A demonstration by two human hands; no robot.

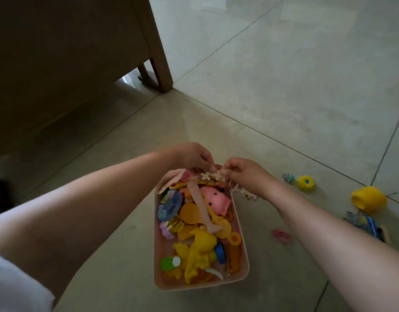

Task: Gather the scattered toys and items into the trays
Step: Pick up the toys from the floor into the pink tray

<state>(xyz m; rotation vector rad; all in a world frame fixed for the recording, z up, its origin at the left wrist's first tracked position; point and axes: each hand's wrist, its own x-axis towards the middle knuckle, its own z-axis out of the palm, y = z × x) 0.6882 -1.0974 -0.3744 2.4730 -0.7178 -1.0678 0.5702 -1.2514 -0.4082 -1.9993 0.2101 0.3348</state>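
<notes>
A pink tray (243,251) lies on the floor, packed with several toys, among them a pink pig (215,199), a yellow dinosaur (198,251) and a bare doll leg (199,206). Above its far end my left hand (191,155) and my right hand (243,173) meet. Both pinch a cluster of cream snowflake-shaped pieces (211,175). More of these cream pieces (244,192) lie on the floor under my right wrist, just outside the tray's right rim.
To the right on the tiles lie a small grey-blue figure (288,177), a yellow flower-shaped piece (305,183), a yellow cup (368,199) on its side, a blue striped toy (369,226) and a pink scrap (282,235). A wooden furniture leg (162,64) stands at the back left.
</notes>
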